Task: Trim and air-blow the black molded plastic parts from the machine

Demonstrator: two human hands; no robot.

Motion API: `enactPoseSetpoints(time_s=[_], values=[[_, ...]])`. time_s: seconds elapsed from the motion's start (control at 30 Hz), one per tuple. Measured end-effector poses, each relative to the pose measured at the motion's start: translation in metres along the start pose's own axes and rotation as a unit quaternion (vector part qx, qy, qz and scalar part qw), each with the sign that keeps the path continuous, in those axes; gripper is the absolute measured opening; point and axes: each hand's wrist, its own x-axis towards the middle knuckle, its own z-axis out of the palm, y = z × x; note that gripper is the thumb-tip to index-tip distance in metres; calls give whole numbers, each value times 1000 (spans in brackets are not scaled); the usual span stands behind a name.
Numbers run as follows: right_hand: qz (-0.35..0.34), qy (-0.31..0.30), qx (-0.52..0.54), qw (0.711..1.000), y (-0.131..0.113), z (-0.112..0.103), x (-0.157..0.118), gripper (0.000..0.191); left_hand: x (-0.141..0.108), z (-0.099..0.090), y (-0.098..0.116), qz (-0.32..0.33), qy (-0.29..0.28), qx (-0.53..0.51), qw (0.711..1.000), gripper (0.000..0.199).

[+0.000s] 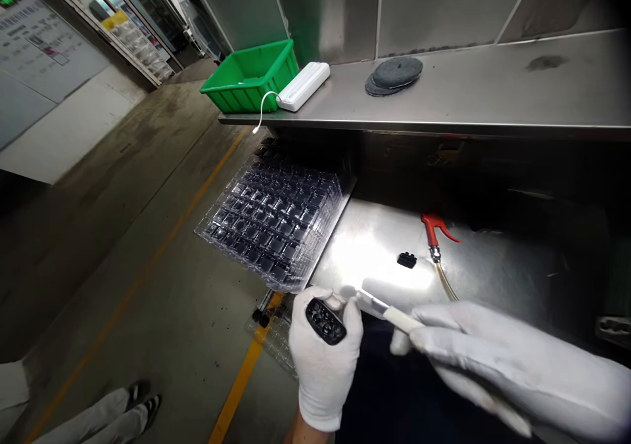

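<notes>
Tray stack is on my left, at the workbench's left end, with the air gun off to the right. Shelf runs behind, above the bench, and it's got a bin, power strip and discs on it, left to right.

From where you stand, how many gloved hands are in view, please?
2. The left hand, at bottom centre, holds a black part; the right hand, at lower right, holds a white tool. The other person's hands are out of view.
</notes>
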Motion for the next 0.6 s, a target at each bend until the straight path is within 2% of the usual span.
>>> enactPoseSetpoints(time_s=[0.07, 0.1, 0.17, 0.2, 0.23, 0.27, 0.33, 0.43, 0.5, 0.6], values=[[-28, 56, -49, 997, 11, -11, 15, 65, -2, 3, -8, -10, -9, -5, 1000, 21], [-26, 111, -103, 988, 20, -16, 26, 60, -2, 7, -16, -15, -13, 14, 1000, 22], [25, 230, -230, 945, 44, -25, 50, 52, -1, 21, -39, -46, -78, 121, 989, 19], [94, 292, -308, 901, 59, -28, 62, 46, 0, 30, -52, -71, -148, 202, 966, 15], [140, 319, -333, 877, 76, -32, 71, 39, 2, 41, -66, -107, -264, 276, 918, 10], [173, 335, -345, 860, 94, -36, 77, 32, 4, 52, -78, -119, -329, 290, 891, 6], [202, 337, -338, 855, 129, -41, 80, 26, 6, 72, -96, -119, -411, 288, 857, 14], [214, 352, -311, 857, 167, -44, 72, 29, 10, 90, -102, -83, -436, 242, 863, 19], [224, 369, -302, 850, 184, -45, 67, 33, 13, 96, -99, -71, -409, 216, 884, 15], [222, 392, -291, 844, 199, -50, 73, 32, 17, 108, -95, -74, -360, 186, 911, 28]])
